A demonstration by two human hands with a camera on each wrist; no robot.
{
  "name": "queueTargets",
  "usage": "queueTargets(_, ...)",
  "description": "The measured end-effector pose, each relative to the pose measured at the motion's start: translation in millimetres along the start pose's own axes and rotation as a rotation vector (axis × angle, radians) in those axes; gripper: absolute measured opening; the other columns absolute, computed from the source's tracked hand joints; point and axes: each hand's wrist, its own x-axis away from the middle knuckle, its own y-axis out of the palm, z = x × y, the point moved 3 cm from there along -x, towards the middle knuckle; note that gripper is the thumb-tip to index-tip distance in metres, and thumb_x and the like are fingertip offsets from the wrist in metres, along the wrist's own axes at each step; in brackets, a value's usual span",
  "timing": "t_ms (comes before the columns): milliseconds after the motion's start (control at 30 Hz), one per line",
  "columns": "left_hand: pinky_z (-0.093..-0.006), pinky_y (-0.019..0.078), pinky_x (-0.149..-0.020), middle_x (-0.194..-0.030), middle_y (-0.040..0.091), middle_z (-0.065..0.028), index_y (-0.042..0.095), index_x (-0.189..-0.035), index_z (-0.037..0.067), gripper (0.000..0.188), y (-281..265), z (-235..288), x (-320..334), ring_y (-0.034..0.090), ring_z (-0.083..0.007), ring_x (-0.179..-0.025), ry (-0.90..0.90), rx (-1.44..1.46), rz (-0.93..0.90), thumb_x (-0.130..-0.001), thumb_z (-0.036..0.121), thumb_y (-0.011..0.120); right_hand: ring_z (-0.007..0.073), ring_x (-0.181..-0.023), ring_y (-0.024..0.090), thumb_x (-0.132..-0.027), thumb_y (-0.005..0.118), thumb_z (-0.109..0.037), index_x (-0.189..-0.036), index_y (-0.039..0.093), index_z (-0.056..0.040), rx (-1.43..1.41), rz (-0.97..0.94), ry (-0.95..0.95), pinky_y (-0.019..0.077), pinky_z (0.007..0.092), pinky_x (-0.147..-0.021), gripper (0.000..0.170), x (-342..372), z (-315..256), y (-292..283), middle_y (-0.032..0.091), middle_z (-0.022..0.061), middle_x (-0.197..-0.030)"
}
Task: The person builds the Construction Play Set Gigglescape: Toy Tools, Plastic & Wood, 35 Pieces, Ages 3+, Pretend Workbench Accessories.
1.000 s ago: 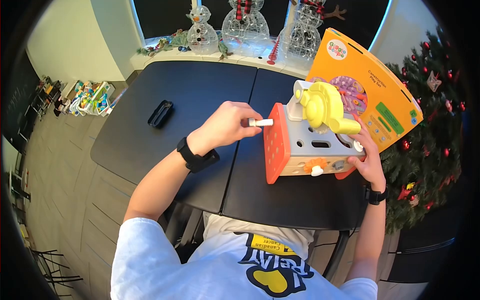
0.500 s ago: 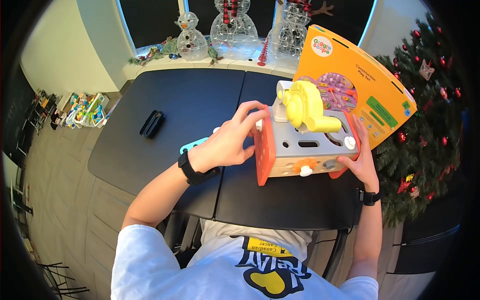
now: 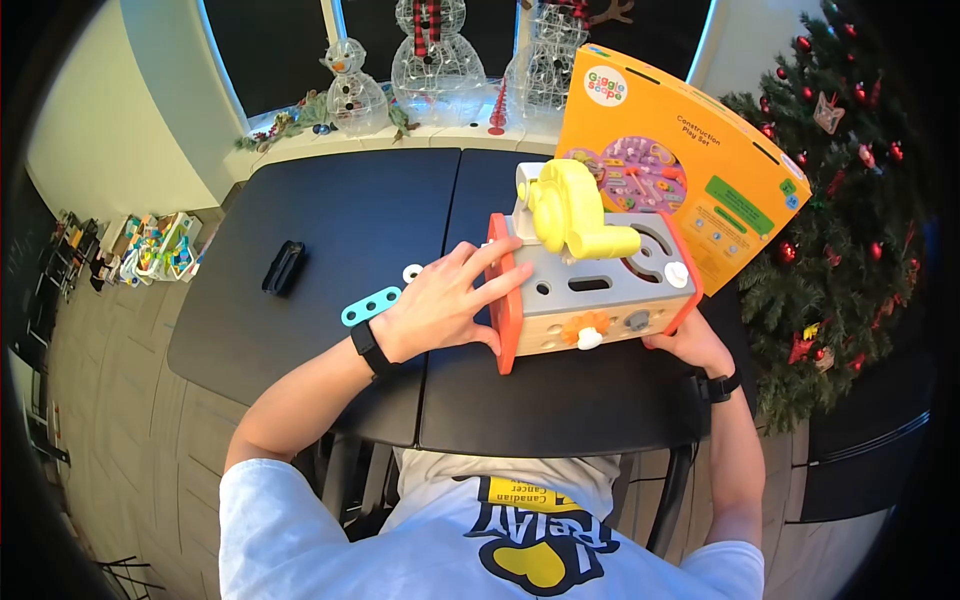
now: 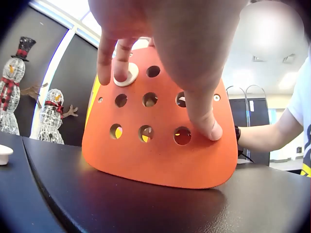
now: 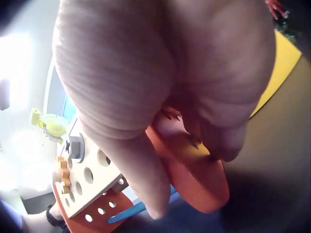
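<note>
A wooden toy workbench (image 3: pixel 590 285) with a grey top and red end panels stands on the black table. Against its left red panel (image 4: pixel 160 160), my left hand (image 3: pixel 435 305) has its fingers spread. Two fingers reach over the top edge, the thumb rests on the panel face, and one fingertip presses a round white screw head (image 4: pixel 126 75) seated in an upper hole. My right hand (image 3: pixel 695 345) grips the right red panel (image 5: pixel 204 189) low at the front corner, thumb on one side and fingers on the other. A yellow crank-like piece (image 3: pixel 575 215) tops the bench.
By the left wrist lie a teal strip with holes (image 3: pixel 371 307) and a white ring (image 3: pixel 412 272). A black tray (image 3: pixel 284 268) sits farther left on the table (image 3: pixel 340 200). Behind the bench stands an orange box (image 3: pixel 690 140), with a decorated tree (image 3: pixel 830 250) at right.
My left hand brought the white screw to the left panel; its head now sits against a hole. The right hand slid from the top right down to the front corner.
</note>
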Motion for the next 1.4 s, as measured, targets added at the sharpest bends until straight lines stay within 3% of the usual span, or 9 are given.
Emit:
queueTargets(200,-0.0414,0.0595,-0.089,-0.15,0.051,-0.0174,0.049,-0.15,0.011,0.124,-8,-11,-5,0.064,-0.0333,-0.112,0.051,0.17,0.22,-0.045,0.049,0.101,0.0165,-0.12,0.061,-0.085,0.08,-0.004,-0.143,0.052,0.0,-0.102,-0.013,-0.032,0.0508,0.0356,-0.103,0.065,13,-3,-6,0.065,0.0108,-0.13)
queueTargets(333,-0.0349,0.0594,-0.083,-0.146,0.055,-0.015,0.043,-0.157,0.009,0.133,-20,-23,-11,0.068,-0.0218,-0.092,-0.225,0.504,0.091,-0.043,0.039,0.105,0.0171,-0.127,0.058,-0.082,0.087,-0.017,-0.149,0.047,0.0005,-0.289,0.019,-0.178,0.0494,0.0357,-0.106,0.081,18,-10,-10,0.06,0.0095,-0.139)
queueTargets(433,-0.0337,0.0588,-0.082,-0.142,0.059,-0.0111,0.04,-0.16,0.008,0.129,-15,-41,-11,0.067,-0.0169,-0.094,-0.459,0.76,-0.01,-0.049,0.027,0.104,0.0197,-0.132,0.057,-0.079,0.09,-0.022,-0.153,0.043,0.0005,-0.369,-0.015,-0.172,0.0496,0.0386,-0.109,0.09,24,-32,-10,0.058,0.0108,-0.143)
queueTargets(500,-0.029,0.0549,-0.071,-0.144,0.059,-0.0101,0.038,-0.162,0.008,0.132,-4,-53,-6,0.062,-0.0118,-0.077,-0.524,0.876,-0.001,-0.051,0.037,0.103,0.0204,-0.128,0.061,-0.079,0.09,-0.022,-0.154,0.042,0.0002,-0.353,-0.001,-0.205,0.0517,0.0393,-0.107,0.091,28,-39,-9,0.059,0.0111,-0.142)
queueTargets(700,-0.0287,0.0557,-0.071,-0.146,0.057,-0.0109,0.035,-0.164,0.008,0.118,4,-69,-7,0.065,-0.0115,-0.079,-0.596,1.024,-0.08,-0.066,0.035,0.095,0.0182,-0.103,0.068,-0.089,0.08,-0.019,-0.132,0.061,0.0014,-0.218,0.002,-0.168,0.0548,0.036,-0.093,0.051,27,-58,1,0.072,0.0098,-0.113)
queueTargets(800,-0.0303,0.0582,-0.072,-0.146,0.056,-0.0118,0.033,-0.165,0.009,0.111,15,-79,-3,0.066,-0.0137,-0.079,-0.61,1.108,-0.137,-0.075,0.04,0.09,0.0178,-0.099,0.066,-0.092,0.079,-0.021,-0.126,0.064,0.003,-0.144,0.066,-0.197,0.0538,0.0353,-0.091,0.044,21,-48,6,0.073,0.0092,-0.109)
queueTargets(1133,-0.0331,0.0617,-0.083,-0.147,0.053,-0.0123,0.024,-0.168,0.01,0.107,30,-82,6,0.072,-0.0198,-0.096,-0.579,1.219,-0.246,-0.087,0.047,0.083,0.0195,-0.098,0.066,-0.092,0.079,-0.027,-0.124,0.065,0.0034,-0.02,0.062,-0.158,0.0528,0.0357,-0.092,0.046,10,-40,10,0.074,0.0134,-0.108)
queueTargets(1267,-0.0351,0.0594,-0.087,-0.151,0.051,-0.0126,0.021,-0.169,0.011,0.105,20,-87,11,0.07,-0.0206,-0.103,-0.566,1.141,-0.326,-0.091,0.049,0.081,0.0231,-0.11,0.069,-0.093,0.079,-0.027,-0.134,0.062,0.0038,0.13,-0.018,-0.077,0.0521,0.0354,-0.1,0.054,15,-52,-1,0.074,0.0173,-0.12)
queueTargets(1400,-0.0381,0.0549,-0.094,-0.14,0.059,-0.0129,0.048,-0.155,0.007,0.074,0,-102,22,0.066,-0.0239,-0.11,-0.686,0.753,-0.264,-0.096,0.041,0.077,0.0307,-0.13,0.065,-0.094,0.077,-0.021,-0.147,0.054,0.0071,0.029,0.441,-0.197,0.0464,0.0386,-0.112,0.064,30,-79,-8,0.068,0.0225,-0.136)
